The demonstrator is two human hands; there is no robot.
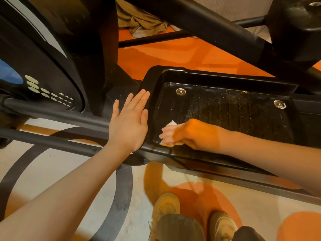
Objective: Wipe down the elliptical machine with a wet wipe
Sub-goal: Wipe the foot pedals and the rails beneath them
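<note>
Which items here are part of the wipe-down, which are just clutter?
In the job:
- foot pedal
- wet wipe
- right hand, holding the wipe
- left hand, flat on the pedal's front rim

Lying about:
- crumpled cloth on the floor behind
- patterned floor mat

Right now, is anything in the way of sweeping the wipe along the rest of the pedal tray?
Nothing loose lies ahead. The right hand presses the wet wipe at the pedal tray's near-left corner. Only two bolt heads stand along the far edge.

arms [73, 185]: bare, sleeveless | trousers [178, 228]: dark | shoes [165, 206]: tan
</note>
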